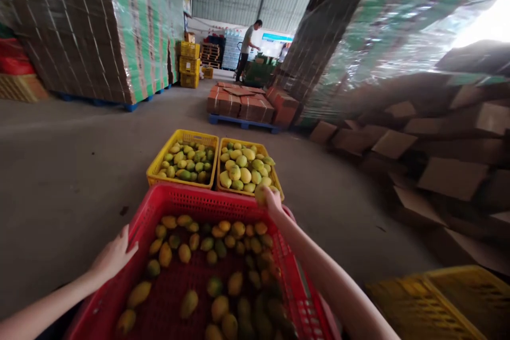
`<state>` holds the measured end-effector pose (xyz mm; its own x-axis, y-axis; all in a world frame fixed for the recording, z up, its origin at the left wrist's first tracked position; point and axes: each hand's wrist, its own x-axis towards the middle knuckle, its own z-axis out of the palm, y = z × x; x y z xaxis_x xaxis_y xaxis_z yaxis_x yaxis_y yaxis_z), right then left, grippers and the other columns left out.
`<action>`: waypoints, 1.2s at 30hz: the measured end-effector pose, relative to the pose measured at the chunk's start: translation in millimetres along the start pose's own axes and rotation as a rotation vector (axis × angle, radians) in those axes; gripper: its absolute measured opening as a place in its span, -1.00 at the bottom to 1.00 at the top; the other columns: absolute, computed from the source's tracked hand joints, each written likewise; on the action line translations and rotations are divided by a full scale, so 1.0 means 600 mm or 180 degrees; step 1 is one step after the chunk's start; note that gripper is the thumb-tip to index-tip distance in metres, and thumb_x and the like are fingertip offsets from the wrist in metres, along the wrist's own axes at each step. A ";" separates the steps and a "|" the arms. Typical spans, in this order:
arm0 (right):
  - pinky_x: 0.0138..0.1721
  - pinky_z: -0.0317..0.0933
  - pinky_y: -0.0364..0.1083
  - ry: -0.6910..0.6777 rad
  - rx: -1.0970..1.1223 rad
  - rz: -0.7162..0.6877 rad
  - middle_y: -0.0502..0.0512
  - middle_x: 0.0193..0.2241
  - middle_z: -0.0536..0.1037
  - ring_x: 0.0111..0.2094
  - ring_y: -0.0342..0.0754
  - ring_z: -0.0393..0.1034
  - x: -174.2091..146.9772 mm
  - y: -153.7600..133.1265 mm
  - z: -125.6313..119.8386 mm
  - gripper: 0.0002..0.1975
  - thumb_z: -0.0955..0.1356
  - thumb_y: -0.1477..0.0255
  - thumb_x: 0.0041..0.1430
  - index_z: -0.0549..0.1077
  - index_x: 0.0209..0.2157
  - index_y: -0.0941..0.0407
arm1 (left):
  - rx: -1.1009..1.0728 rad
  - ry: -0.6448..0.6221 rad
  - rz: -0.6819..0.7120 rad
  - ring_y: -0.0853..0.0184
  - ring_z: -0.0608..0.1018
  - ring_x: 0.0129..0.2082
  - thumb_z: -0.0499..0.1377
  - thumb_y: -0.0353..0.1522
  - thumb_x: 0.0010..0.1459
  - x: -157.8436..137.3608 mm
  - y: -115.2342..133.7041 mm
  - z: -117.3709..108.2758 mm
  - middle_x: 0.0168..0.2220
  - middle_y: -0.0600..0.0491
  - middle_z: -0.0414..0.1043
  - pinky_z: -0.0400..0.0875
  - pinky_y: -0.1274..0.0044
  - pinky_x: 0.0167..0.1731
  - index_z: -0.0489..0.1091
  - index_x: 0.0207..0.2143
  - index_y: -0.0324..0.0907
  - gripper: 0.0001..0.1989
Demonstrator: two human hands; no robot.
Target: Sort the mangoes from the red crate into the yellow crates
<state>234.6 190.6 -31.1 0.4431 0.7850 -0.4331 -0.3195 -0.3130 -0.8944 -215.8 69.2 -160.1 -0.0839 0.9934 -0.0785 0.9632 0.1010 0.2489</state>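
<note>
A large red plastic crate (159, 199) stands right in front of me, with green and yellow mangoes (220, 308) scattered over its bottom. My right hand (273, 201) reaches past its far right corner, fingers closed round a yellow-green mango (261, 194). That mango is above the near edge of the right yellow crate (268, 151), which is filled with mangoes. Beside it is the left yellow crate (152, 167), holding smaller, greener ones. My left hand (115, 256) is by the red crate's left rim, fingers apart and holding nothing; whether it touches the rim I cannot tell.
Cartons on a blue pallet (245, 123) lie farther ahead. Wrapped stacks rise on the left (139, 32) and right (350, 48). Open cardboard boxes (450, 180) are heaped at right, a yellow crate (430, 297) below them. A person (247, 48) stands at the back.
</note>
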 end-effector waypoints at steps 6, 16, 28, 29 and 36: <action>0.21 0.01 0.06 0.0123 -0.1634 -0.1426 0.31 0.17 0.29 0.26 0.16 0.04 0.201 -0.034 0.082 -0.46 0.37 0.52 -0.08 0.31 0.02 0.16 | -0.0102 0.0019 -0.0225 -0.03 0.61 -0.20 -0.08 -0.14 0.16 -0.005 -0.013 0.013 -0.17 -0.29 0.54 0.47 0.32 -0.23 0.16 0.11 -0.38 -0.41; 0.22 -0.01 0.28 0.0085 -0.3587 -0.2618 0.55 0.34 -0.13 0.35 0.33 -0.18 0.254 0.051 0.041 -0.15 0.24 0.29 0.14 -0.19 0.32 0.38 | 0.0163 -0.0037 -0.0168 0.02 0.62 -0.21 -0.13 -0.18 0.24 -0.011 0.005 -0.017 -0.15 -0.32 0.53 0.49 0.33 -0.25 0.14 0.10 -0.42 -0.46; 0.12 0.22 0.23 -0.2020 -0.4777 -0.2446 0.45 0.15 0.36 0.16 0.28 0.29 -0.074 0.128 -0.197 -0.46 0.24 0.23 0.19 0.34 0.12 0.23 | 0.0588 0.0008 -0.0038 -0.01 0.49 0.02 -0.04 -0.22 0.23 -0.009 0.022 -0.056 0.10 -0.41 0.32 0.39 0.31 -0.07 0.05 0.19 -0.49 -0.39; 0.10 0.26 0.21 -0.2242 -0.4861 -0.2192 0.42 0.08 0.44 0.11 0.26 0.36 -0.099 0.126 -0.197 -0.49 0.24 0.24 0.18 0.38 0.09 0.22 | 0.0686 0.0132 0.0195 -0.05 0.38 0.14 -0.01 -0.26 0.21 -0.009 0.024 -0.056 0.19 -0.43 0.19 0.30 0.25 0.05 0.01 0.24 -0.49 -0.36; 0.11 0.27 0.10 -0.2596 -0.4629 -0.1620 0.27 0.10 0.45 0.11 0.12 0.38 -0.259 0.143 -0.145 -0.51 0.23 0.29 0.24 0.33 0.16 0.14 | 0.1008 -0.1700 0.1169 0.04 0.16 0.28 0.17 -0.49 0.06 0.005 0.112 0.038 0.25 -0.17 0.18 -0.02 0.18 0.25 0.28 0.16 -0.19 -0.44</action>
<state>211.0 -4.6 -50.5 -0.3940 0.8512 -0.3468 0.8573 0.2043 -0.4725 -145.8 77.9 -165.7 0.3179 0.7895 -0.5249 0.9398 -0.3356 0.0644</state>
